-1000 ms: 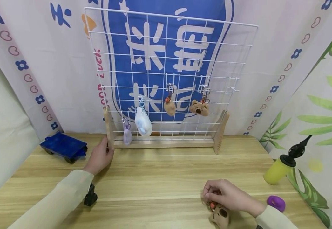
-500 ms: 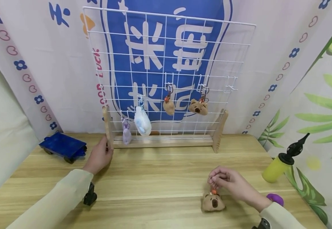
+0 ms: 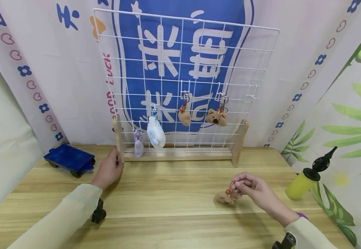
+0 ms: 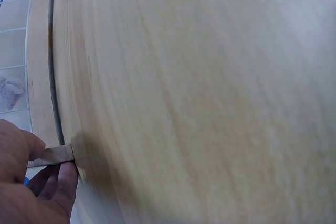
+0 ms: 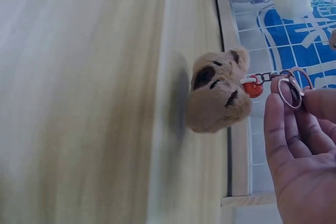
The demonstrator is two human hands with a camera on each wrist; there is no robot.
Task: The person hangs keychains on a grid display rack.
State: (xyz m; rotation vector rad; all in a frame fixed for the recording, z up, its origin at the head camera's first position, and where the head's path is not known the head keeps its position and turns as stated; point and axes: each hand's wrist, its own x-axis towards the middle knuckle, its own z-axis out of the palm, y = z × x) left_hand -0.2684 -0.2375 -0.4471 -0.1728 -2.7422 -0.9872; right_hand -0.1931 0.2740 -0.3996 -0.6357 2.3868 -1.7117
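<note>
My left hand grips the wooden left upright of a white wire-grid rack; in the left wrist view, thumb and fingers pinch its wooden end. Above the table's right half, my right hand pinches the metal ring of a brown plush bear keychain. The bear dangles on a short chain with an orange bell. On the rack hang a purple plush keychain, a white-and-blue one, a brown one turned away and a bear-faced one.
At the back left stands a blue toy cart. A yellow pump with a black nozzle is at the right. Behind my right forearm a purple object is mostly hidden. A white hook sits at the grid's right.
My right hand has lifted the bear keychain off the table and moved it forward; the bear now swings and tilts below the fingers. My left hand stays on the rack's upright.
</note>
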